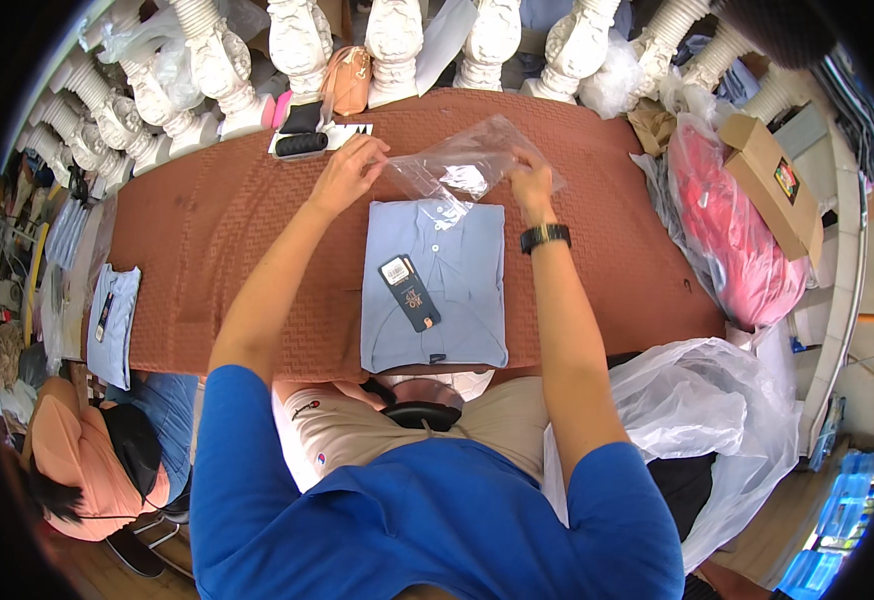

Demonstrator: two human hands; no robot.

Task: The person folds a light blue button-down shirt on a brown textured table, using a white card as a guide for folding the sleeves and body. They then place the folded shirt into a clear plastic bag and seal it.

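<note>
A clear plastic bag (462,150) is stretched between my two hands above the far part of the table. My left hand (352,172) pinches its left corner with the fingertips. On the opposite side, my right hand (532,185), with a dark watch on the wrist, has its fingers closed on the bag. Below them lies a folded light blue polo shirt (472,310), collar side away from me, its top partly under the bag's lower edge. A dark hang tag (412,293) with a white label rests on the shirt's front.
A brown textured cloth (597,250) covers the table. White balusters (394,45) line its far edge, with a black roll (301,144) and brown pouch (348,80) there. Another folded blue shirt (112,325) lies left, near a seated person (97,450). A cardboard box (772,185) and bagged red clothing (727,230) stand right.
</note>
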